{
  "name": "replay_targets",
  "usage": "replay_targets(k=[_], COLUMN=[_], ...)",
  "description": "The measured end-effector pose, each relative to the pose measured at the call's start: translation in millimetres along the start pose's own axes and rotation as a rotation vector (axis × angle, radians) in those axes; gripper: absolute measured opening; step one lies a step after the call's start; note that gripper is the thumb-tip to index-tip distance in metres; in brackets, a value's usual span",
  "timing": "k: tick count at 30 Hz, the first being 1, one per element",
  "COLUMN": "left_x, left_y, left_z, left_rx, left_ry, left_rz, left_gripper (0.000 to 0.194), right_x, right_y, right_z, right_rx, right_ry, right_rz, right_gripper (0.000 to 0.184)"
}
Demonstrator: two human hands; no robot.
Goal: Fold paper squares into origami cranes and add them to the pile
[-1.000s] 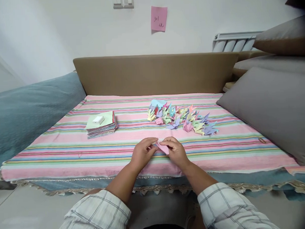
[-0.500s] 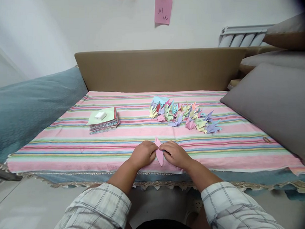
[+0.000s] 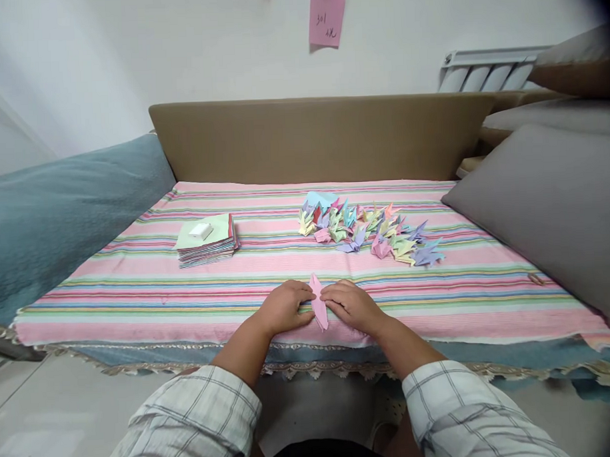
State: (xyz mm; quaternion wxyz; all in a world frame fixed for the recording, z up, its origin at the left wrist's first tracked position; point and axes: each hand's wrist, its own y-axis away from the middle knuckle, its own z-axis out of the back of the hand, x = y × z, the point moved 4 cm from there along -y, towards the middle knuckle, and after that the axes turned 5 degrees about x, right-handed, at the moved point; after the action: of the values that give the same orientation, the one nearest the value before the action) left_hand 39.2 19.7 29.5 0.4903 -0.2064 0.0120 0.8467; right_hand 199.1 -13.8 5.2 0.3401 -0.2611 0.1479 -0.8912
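Note:
A narrow diamond of folded pink origami paper (image 3: 319,309) lies on the striped cloth in front of me, its long points facing away from and toward me. My left hand (image 3: 286,308) holds its left edge, with the index fingertip at the middle and the thumb lower down. From the other side, my right hand (image 3: 355,308) grips the right edge with its fingers bent and thumb close by. Beyond the hands sits a cluster of folded paper cranes (image 3: 353,241) in many colours.
A stack of coloured paper sheets (image 3: 208,255) stands at left with a small white block (image 3: 200,231) on it. The striped cloth (image 3: 137,288) covers the seat. Grey cushions (image 3: 544,207) lie at right, a blue-covered armrest (image 3: 84,203) at left, and a brown backrest (image 3: 322,141) behind.
My left thumb has opened slightly away from the index finger, and the right fingers have shifted a little along the pink paper's edge. The paper stays in nearly the same place.

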Motion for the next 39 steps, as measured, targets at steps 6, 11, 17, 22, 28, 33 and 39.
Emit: replay_targets(k=[6, 11, 17, 22, 28, 33, 39], left_x=[-1.6, -3.8, 0.4, 1.9, 2.1, 6.2, 8.0], left_y=[-1.8, -3.0, -3.8, -7.2, -7.5, -8.4, -10.4], left_z=[-0.7, -6.6, -14.0, -15.2, -13.0, -13.8, -15.3], left_rx=[0.007, -0.026, -0.128, -0.162, -0.149, -0.122, -0.187], left_ry=[-0.016, -0.098, -0.125, -0.132, -0.127, -0.118, -0.106], left_rz=[0.009, -0.008, 0.02, 0.089, 0.133, 0.169, 0.207], left_gripper=[0.03, 0.023, 0.031, 0.032, 0.026, 0.022, 0.024], right_x=[-0.8, 0.8, 0.1, -1.8, -7.5, -10.9, -10.3], right_y=[-1.1, 0.1, 0.5, -1.4, -3.7, -4.3, -5.9], right_z=[-3.3, -0.8, 0.4, -2.8, -11.9, -14.5, -13.0], right_rx=[-0.02, -0.015, 0.002, -0.045, -0.134, -0.129, -0.121], right_ry=[-0.014, -0.035, -0.052, -0.059, 0.006, -0.014, -0.012], right_rz=[-0.074, -0.071, -0.071, -0.123, -0.224, -0.267, -0.309], right_gripper=[0.02, 0.022, 0.021, 0.015, 0.014, 0.014, 0.013])
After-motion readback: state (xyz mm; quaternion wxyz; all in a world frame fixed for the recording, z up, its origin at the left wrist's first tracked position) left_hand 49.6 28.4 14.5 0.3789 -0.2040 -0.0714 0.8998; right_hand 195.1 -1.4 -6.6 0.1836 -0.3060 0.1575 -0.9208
